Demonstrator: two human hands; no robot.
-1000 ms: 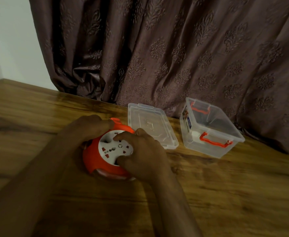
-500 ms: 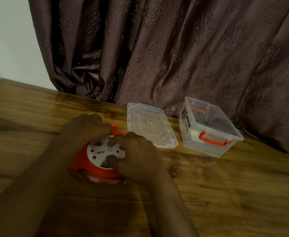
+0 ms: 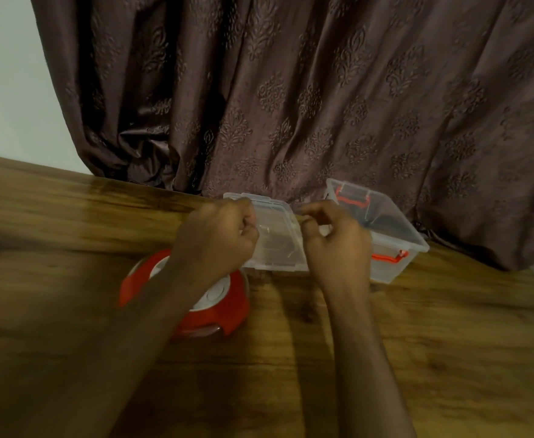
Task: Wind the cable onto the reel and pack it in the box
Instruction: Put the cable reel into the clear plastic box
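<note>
Both hands are up off the reel (image 3: 227, 314) now, which sits on the table (image 3: 70, 222) near the left forearm. Left hand (image 3: 218, 238) and right hand (image 3: 335, 245) are curled over the lid (image 3: 275, 245); can't tell if they actually grip it. Box (image 3: 395, 229) sits open, right of the lid.

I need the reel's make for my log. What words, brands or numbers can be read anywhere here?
None can be read.
Orange cable reel: white face mostly hidden by the left arm, no print legible.
Clear box: no label shows in this view.
Clear lid: only a faint embossed mark, unreadable.
</note>
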